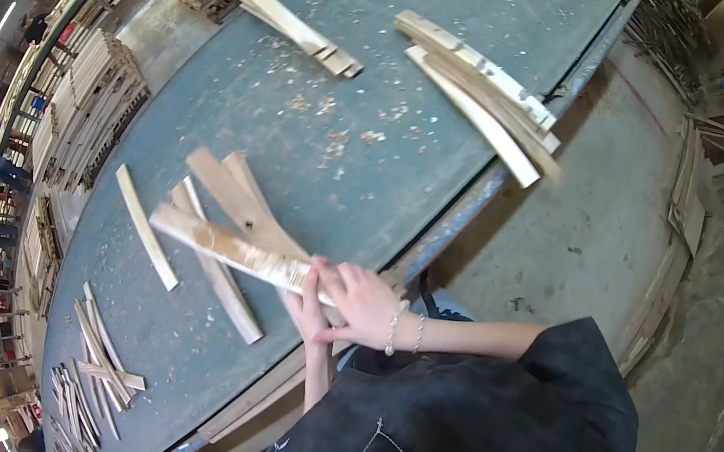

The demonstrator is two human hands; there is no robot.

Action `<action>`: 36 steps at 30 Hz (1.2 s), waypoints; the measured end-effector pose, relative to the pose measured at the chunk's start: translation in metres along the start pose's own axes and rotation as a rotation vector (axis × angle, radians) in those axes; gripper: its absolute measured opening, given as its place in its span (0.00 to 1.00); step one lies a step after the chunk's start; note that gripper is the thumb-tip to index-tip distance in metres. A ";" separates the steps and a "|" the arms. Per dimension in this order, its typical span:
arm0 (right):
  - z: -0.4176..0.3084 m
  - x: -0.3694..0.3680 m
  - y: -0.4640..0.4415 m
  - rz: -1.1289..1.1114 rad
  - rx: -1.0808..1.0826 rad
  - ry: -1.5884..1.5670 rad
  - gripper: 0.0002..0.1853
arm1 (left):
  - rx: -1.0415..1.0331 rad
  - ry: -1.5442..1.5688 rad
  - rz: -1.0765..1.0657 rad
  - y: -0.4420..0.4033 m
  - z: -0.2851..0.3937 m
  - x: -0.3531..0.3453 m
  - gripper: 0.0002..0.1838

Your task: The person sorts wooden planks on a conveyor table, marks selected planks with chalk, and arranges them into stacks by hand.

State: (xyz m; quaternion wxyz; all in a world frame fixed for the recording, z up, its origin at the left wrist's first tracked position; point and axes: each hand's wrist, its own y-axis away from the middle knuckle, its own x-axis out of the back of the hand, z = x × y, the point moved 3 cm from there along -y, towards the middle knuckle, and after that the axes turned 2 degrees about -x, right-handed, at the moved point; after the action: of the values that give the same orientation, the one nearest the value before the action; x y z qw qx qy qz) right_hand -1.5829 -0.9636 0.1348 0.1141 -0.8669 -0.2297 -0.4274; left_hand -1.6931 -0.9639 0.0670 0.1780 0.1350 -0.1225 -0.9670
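A wooden strip (219,243) with a pale, rough patch along it is held out over the green table (318,205), slightly blurred. My left hand (308,310) is closed around its near end from below. My right hand (362,299), with bracelets at the wrist, grips the same end from above, overlapping the left; part of that end is hidden by the fingers. Just beyond and partly beneath the strip lie brown wooden boards (239,200). Another narrow strip (234,300) shows under it, and a curved pale strip (146,229) lies to the left.
Two groups of wooden strips, one farther back (294,26) and one by the right edge (480,94), lie among wood shavings (337,140). Thin offcuts (93,364) are heaped at lower left. Stacked timber (84,114) and several people stand beyond the table.
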 end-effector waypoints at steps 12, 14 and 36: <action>0.400 0.137 0.145 0.427 -0.870 -0.067 0.50 | 0.094 0.246 -0.587 -0.052 -0.071 -0.275 0.16; 0.385 0.136 0.141 0.397 -0.807 -0.030 0.43 | 0.088 0.241 -0.595 -0.055 -0.085 -0.287 0.15; 0.338 0.090 0.100 0.660 -0.944 0.396 0.29 | -0.065 -0.221 -0.390 -0.086 -0.148 -0.353 0.22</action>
State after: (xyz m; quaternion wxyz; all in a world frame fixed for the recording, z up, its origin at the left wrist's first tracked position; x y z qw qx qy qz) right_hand -1.2528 -0.8904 0.0008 -0.1154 -0.7533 0.2911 -0.5784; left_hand -1.3572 -0.7811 -0.0189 -0.0224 0.0434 -0.0818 -0.9955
